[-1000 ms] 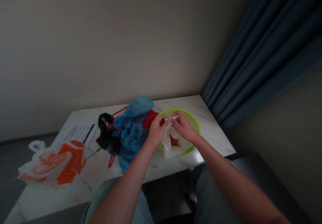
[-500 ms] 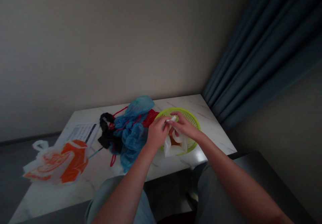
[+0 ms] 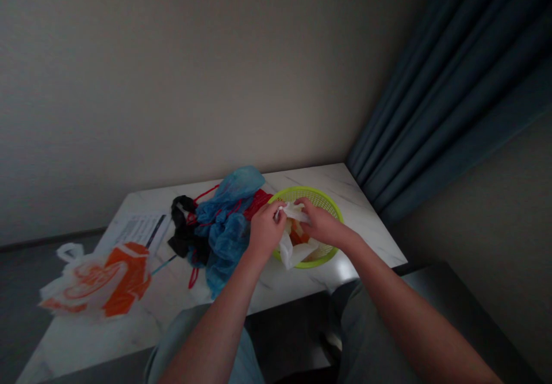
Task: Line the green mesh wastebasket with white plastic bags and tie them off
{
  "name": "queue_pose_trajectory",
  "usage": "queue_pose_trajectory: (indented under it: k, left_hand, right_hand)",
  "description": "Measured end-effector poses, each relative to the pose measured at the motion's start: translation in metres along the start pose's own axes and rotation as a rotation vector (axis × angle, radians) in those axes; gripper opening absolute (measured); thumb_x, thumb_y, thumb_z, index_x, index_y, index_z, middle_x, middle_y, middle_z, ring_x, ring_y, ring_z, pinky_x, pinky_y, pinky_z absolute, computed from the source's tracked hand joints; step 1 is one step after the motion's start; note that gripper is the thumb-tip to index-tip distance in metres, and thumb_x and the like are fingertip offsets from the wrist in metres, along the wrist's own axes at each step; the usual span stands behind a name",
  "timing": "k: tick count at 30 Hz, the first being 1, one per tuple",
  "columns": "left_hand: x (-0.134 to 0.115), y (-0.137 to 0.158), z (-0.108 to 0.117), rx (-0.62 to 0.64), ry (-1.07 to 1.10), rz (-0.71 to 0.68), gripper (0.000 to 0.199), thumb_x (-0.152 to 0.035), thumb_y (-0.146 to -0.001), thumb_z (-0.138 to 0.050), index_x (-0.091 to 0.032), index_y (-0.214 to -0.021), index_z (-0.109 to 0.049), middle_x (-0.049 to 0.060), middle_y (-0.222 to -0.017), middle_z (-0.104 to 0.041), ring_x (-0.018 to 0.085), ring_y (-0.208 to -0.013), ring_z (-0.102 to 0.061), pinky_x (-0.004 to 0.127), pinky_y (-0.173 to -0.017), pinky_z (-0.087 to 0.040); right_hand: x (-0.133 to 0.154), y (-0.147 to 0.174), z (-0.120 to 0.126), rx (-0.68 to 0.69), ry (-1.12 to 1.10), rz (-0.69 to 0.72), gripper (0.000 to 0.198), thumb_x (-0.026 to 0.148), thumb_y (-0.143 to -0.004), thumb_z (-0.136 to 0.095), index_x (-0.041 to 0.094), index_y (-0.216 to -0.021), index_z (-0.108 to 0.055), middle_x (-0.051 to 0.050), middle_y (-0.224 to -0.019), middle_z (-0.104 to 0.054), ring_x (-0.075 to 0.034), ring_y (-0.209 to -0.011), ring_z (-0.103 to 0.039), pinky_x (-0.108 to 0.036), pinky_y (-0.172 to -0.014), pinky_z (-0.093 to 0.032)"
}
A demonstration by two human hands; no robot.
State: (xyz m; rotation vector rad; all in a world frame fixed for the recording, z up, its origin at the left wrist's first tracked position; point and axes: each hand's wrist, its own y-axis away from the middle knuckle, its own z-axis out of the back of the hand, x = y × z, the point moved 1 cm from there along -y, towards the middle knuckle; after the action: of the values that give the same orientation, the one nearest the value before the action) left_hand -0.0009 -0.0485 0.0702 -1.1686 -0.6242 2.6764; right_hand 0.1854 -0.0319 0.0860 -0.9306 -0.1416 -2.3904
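Over a lime-green mesh basket (image 3: pixel 335 211), both hands grip a crumpled white plastic bag (image 3: pixel 297 254) with orange print. My left hand (image 3: pixel 266 226) pinches one side of it near the basket's left rim. Opposite, my right hand (image 3: pixel 322 223) has its fingers closed on the other side, and a strip of the white plastic stretches between the two hands. The lower part of the bag hangs in the basket and over its front rim. Just left of my left hand lies a heap of blue plastic bags (image 3: pixel 228 234), with a red bag (image 3: pixel 259 201) partly tucked behind.
Black plastic bags (image 3: pixel 186 234) with red ties lie left of the blue heap. A white bag with orange print (image 3: pixel 99 280) rests on a printed sheet (image 3: pixel 142 226) at the table's left. The marbled table (image 3: pixel 366 223) meets the wall; a dark blue curtain (image 3: pixel 440 96) hangs right.
My hands have moved apart, spreading the white strip between them. More of the bag's orange print shows, and its lower part has shifted. The other bags stay in place.
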Motion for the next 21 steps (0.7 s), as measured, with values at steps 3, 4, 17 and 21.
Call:
queue_pose_trajectory:
  k: [3, 4, 17, 21]
  left_hand:
    - [0.003, -0.002, 0.0, 0.073, -0.008, 0.047, 0.023, -0.018, -0.087, -0.052, -0.022, -0.1, -0.07, 0.007, -0.096, -0.075, 0.02, -0.085, -0.069, 0.032, -0.081, -0.051]
    - [0.004, -0.003, 0.0, 0.1, -0.003, 0.063, 0.023, -0.018, -0.087, -0.053, -0.022, -0.1, -0.071, 0.006, -0.092, -0.075, 0.02, -0.081, -0.069, 0.032, -0.078, -0.05]
    - [0.02, -0.013, 0.002, 0.383, 0.542, 0.344, 0.019, -0.025, -0.071, -0.058, -0.019, -0.072, -0.075, 0.002, -0.066, -0.069, 0.018, -0.06, -0.059, 0.028, -0.057, -0.041]
    - [0.019, -0.013, 0.005, 0.391, 0.715, 0.474, 0.017, -0.027, -0.068, -0.059, -0.018, -0.07, -0.073, 0.0, -0.062, -0.066, 0.015, -0.053, -0.053, 0.026, -0.053, -0.037]
  right_hand:
    - [0.005, -0.001, 0.005, -0.085, -0.015, 0.059, 0.046, 0.007, -0.077, -0.049, 0.023, -0.121, -0.047, -0.004, -0.1, -0.065, -0.02, -0.087, -0.058, -0.03, -0.078, -0.043]
    - [0.006, -0.002, 0.006, -0.094, -0.013, 0.09, 0.04, 0.006, -0.077, -0.048, 0.023, -0.113, -0.05, -0.003, -0.098, -0.064, -0.02, -0.087, -0.057, -0.03, -0.078, -0.043]
    - [0.0, -0.01, 0.002, -0.229, 0.077, 0.269, 0.03, 0.009, -0.086, -0.055, 0.024, -0.101, -0.075, -0.008, -0.128, -0.063, -0.025, -0.119, -0.056, -0.044, -0.105, -0.042]
    - [0.007, -0.007, 0.0, -0.191, 0.052, 0.281, 0.038, 0.021, -0.088, -0.061, 0.024, -0.126, -0.064, -0.01, -0.143, -0.052, -0.026, -0.131, -0.048, -0.046, -0.111, -0.037]
